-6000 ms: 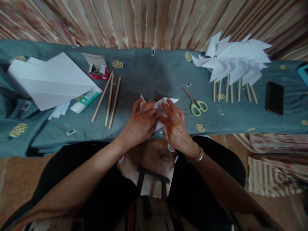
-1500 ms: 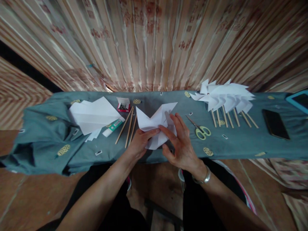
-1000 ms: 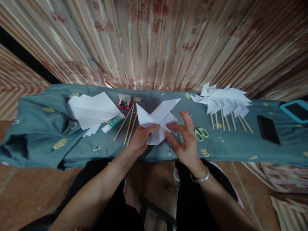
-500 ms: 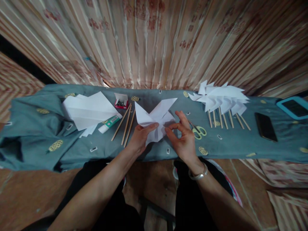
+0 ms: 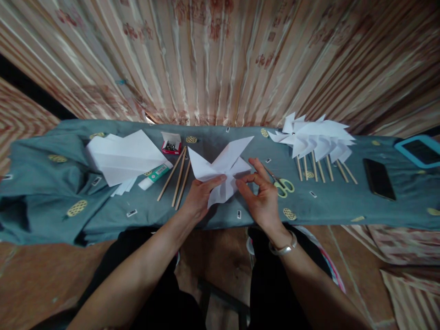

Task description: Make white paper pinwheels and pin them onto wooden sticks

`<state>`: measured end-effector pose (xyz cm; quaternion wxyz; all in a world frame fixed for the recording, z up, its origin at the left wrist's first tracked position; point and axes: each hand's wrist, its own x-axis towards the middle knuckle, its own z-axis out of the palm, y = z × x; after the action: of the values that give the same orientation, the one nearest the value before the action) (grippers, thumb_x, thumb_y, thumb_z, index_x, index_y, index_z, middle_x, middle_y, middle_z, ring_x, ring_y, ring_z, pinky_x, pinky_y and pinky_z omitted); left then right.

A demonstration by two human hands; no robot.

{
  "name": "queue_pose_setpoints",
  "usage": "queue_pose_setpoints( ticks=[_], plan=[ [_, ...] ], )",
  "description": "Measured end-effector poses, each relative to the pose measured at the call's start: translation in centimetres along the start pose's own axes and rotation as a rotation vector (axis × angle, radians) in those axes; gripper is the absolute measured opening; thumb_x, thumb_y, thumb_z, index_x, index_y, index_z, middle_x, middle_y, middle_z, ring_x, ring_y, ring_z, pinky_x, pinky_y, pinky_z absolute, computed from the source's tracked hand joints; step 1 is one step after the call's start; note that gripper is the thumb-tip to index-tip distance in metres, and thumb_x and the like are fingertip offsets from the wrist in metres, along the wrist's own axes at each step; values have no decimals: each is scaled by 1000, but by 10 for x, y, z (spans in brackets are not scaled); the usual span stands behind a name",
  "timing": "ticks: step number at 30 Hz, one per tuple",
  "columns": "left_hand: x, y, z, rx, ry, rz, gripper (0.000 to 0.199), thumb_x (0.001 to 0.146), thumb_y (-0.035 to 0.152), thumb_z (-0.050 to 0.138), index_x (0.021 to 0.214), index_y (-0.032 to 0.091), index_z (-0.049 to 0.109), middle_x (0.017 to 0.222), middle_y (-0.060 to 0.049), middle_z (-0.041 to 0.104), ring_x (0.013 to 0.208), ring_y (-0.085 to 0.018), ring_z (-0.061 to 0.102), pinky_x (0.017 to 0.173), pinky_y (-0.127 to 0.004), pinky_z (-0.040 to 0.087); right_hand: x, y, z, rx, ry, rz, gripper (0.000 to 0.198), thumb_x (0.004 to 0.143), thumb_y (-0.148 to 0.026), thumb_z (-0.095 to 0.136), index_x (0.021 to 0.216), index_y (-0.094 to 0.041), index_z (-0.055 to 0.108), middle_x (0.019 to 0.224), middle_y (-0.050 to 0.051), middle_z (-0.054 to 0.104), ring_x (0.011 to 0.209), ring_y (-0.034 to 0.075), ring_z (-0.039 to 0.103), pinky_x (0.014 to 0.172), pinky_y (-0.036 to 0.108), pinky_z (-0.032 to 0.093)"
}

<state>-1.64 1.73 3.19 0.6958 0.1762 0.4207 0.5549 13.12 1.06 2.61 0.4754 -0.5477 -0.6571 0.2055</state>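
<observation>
A white paper pinwheel (image 5: 231, 155), its blades folded in toward the centre, is held above the cloth in front of me. My left hand (image 5: 199, 199) grips it from the lower left, with the thumb pressed on the paper near its middle. At the right edge, my right hand (image 5: 259, 192) pinches a blade between thumb and index finger, the other fingers raised. Several wooden sticks (image 5: 178, 183) lie left of the pinwheel. Behind them stands an open red box (image 5: 171, 145) of small dark metal pieces. Scissors (image 5: 284, 187) with pale green handles rest beside my right hand.
White paper sheets (image 5: 127, 156) and a glue tube (image 5: 154, 176) lie on the left of the cloth-covered table (image 5: 220, 221). Several finished pinwheels (image 5: 316, 137) on sticks overlap at the right, near a dark phone (image 5: 379, 178) and a blue-framed device (image 5: 421, 151). A curtain (image 5: 206, 64) hangs behind.
The view has shifted slightly. The pinwheel's upper left blade has swung a little outward; both hands keep nearly the same hold.
</observation>
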Motion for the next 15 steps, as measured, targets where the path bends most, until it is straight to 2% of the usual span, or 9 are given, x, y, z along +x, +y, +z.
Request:
queue_pose_setpoints(
  ticks=[9,15],
  plan=[
    [0,0,1,12,-4,26,42,50,28,90,87,15,76,84,-6,79,79,-24,73,79,-34,55,-1,-2,0,-16,-21,9,14,86,-32,65,78,-21,68,143,11,57,140,30,45,116,57,32],
    [0,0,2,23,9,12,42,49,28,90,86,15,76,81,-6,78,84,-26,73,77,-34,55,-2,-3,1,16,-15,25,14,85,-33,66,78,-21,68,144,11,56,140,31,45,117,60,30]
  ],
)
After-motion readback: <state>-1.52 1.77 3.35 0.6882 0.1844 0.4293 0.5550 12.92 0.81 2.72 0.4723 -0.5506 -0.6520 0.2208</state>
